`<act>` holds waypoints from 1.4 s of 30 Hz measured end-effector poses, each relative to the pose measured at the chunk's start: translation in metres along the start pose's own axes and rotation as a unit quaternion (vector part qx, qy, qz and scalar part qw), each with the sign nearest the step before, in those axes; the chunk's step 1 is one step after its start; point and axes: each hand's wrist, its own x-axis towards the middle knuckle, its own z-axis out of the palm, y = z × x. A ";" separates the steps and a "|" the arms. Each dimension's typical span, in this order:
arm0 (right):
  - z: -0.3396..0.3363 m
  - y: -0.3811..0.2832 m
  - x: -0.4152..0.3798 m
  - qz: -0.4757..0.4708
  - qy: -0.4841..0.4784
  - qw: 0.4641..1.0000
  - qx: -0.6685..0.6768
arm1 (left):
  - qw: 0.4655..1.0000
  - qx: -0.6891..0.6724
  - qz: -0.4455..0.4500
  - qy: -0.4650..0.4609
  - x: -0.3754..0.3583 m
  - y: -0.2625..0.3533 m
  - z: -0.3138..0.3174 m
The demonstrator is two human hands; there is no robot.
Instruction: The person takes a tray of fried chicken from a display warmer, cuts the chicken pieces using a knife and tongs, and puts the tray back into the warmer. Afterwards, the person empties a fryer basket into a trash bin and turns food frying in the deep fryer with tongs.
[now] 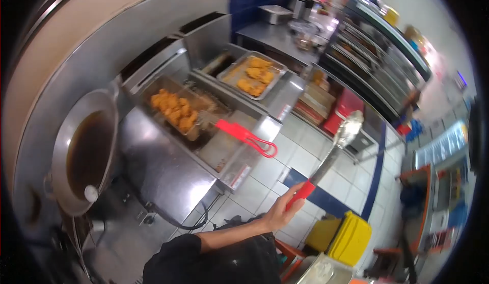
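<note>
My left hand (283, 210) is closed round the red grip of metal tongs (328, 164). The tongs point up and away from me over the tiled floor, and their silvery end is blurred. My bare forearm comes out of a black sleeve at the bottom. My right hand is out of view. Beyond the hand, a fryer basket (196, 131) with a red looped handle (247, 137) sits at the fryer (224, 164). Golden fried pieces, apparently chicken (173, 109), fill it. Behind, a metal tray (264, 94) holds several larger fried pieces (259, 71).
A large wok (113, 131) of dark liquid stands at the left beside a steel counter (168, 166). A yellow bin (351, 239) and a metal pan (326, 271) are at lower right. A glass display case (374, 54) and a red box (342, 111) stand farther back.
</note>
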 end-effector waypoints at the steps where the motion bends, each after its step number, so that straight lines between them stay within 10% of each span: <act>1: 0.049 -0.028 -0.006 0.011 0.024 0.997 0.076 | 0.999 0.021 0.021 0.022 0.003 0.010 -0.007; 5: 0.238 -0.070 -0.057 -0.027 -0.117 0.973 0.200 | 0.977 0.100 0.108 0.152 0.011 0.040 -0.034; 7: 0.287 -0.189 -0.091 0.198 -0.229 0.845 0.441 | 0.946 0.149 0.132 0.254 0.016 0.047 -0.045; 11: 0.354 -0.333 -0.181 0.235 -0.446 0.627 0.595 | 0.886 0.129 0.135 0.425 0.031 0.043 -0.060; 12: 0.359 -0.362 -0.206 0.325 -0.438 0.471 0.693 | 0.880 0.101 0.134 0.445 0.033 0.043 -0.063; 19: 0.332 -0.435 -0.300 0.407 -0.601 0.265 0.635 | 0.773 0.066 0.088 0.625 0.042 0.034 -0.077; 28: 0.294 -0.499 -0.290 0.367 -0.674 0.155 0.622 | 0.678 0.145 -0.097 0.714 0.028 0.071 -0.119; 30: 0.291 -0.510 -0.297 0.326 -0.694 0.165 0.621 | 0.531 0.539 -0.086 0.648 0.033 0.084 -0.136; 34: 0.297 -0.526 -0.305 0.278 -0.697 0.183 0.635 | 0.444 0.617 -0.369 0.534 0.042 0.143 -0.168; 42: 0.327 -0.552 -0.319 0.341 -0.656 0.201 0.642 | 0.384 0.739 -0.427 0.353 0.062 0.217 -0.241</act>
